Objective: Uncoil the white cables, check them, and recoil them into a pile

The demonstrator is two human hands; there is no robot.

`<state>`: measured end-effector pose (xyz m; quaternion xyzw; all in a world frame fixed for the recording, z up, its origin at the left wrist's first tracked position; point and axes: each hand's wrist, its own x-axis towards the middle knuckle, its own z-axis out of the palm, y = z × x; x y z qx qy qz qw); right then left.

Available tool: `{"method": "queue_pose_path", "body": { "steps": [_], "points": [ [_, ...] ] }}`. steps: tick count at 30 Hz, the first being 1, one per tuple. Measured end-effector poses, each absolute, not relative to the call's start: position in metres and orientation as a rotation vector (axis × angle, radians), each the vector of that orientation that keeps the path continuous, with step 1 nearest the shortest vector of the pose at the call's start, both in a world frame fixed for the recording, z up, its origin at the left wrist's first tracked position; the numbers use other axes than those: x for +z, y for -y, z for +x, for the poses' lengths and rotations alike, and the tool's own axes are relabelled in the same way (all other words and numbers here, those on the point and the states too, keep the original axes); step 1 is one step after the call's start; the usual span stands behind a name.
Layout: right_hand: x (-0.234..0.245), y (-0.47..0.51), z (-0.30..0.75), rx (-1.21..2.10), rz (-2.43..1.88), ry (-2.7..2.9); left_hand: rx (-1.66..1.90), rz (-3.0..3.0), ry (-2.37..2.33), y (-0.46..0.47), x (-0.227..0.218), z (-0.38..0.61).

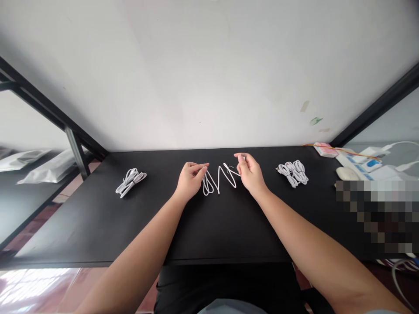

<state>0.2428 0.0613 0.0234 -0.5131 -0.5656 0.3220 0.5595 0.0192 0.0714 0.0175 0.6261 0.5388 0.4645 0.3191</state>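
Note:
A white cable (218, 181) lies in loose zigzag bends on the black table, between my two hands. My left hand (191, 176) pinches its looped left part between thumb and fingers. At the other side, my right hand (249, 172) is closed on the cable's right end, with the index finger pointing left. A thin tie seems to stick out near the right bends. To the left rests a bundled white cable (131, 182), apart from my hands. Right of my right hand sit more white cable bundles (293, 173), side by side.
The black table (98, 226) meets a white wall (209, 78) at the back. At the right stand a white power strip (352, 161) with plugs, a small pink-and-white box (325, 149) and a pale rounded object (347, 173). Clear plastic bags (52, 168) lie on the left surface.

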Motion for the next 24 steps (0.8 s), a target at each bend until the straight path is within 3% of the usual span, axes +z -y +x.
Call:
{"method": "queue_pose_path", "body": {
  "steps": [24],
  "points": [
    [0.018, -0.063, 0.241, 1.133, -1.082, 1.239, 1.243, 1.292, -1.172, -0.067, 0.017, 0.026]
  ]
}}
